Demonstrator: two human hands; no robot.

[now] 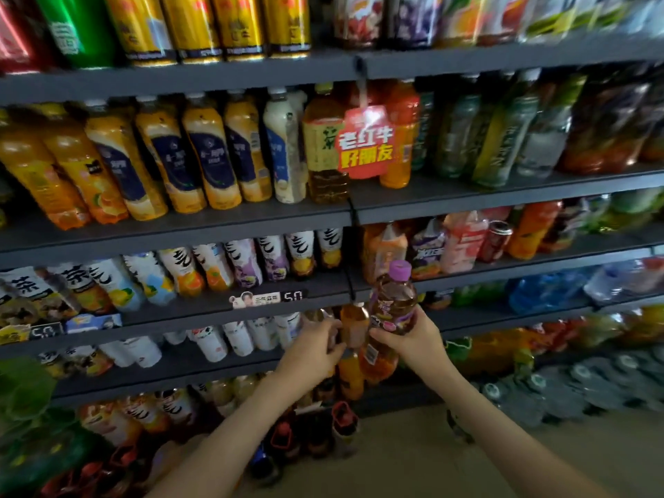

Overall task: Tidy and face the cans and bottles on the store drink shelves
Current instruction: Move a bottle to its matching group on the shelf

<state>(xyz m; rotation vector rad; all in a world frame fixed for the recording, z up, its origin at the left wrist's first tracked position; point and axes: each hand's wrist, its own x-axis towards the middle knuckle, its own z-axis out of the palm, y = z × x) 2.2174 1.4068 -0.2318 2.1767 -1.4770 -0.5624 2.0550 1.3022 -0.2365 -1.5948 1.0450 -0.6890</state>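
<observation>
Dark grey store shelves (172,230) are stretching across the whole wall, crowded with drinks, much of it looking blurred. Up at the left, gold cans (215,26) are standing in a row, and under them orange juice bottles (201,156) are leaning in a loose line. Lower down, a price strip (293,295) is sitting on a shelf edge.

Toward the middle, the person's left hand (316,348) is hanging in front of a lower shelf, its fingers curling round an amber bottle (354,327) at the shelf front. Just beside it, the right hand (413,339) is clamping round the lower body of a purple-capped bottle (393,303), holding it upright in the air before the shelf edge. Further right, a lone red can (496,240) is sitting among fruit-drink bottles.

To my eye the person is sorting out this one spot, steadying or shifting the amber bottle to make room while the purple-capped one is waiting for a slot. The next move is probably calling for finding its matching row and setting it down upright with the label facing out. It also means keeping the neighbours from toppling.
</observation>
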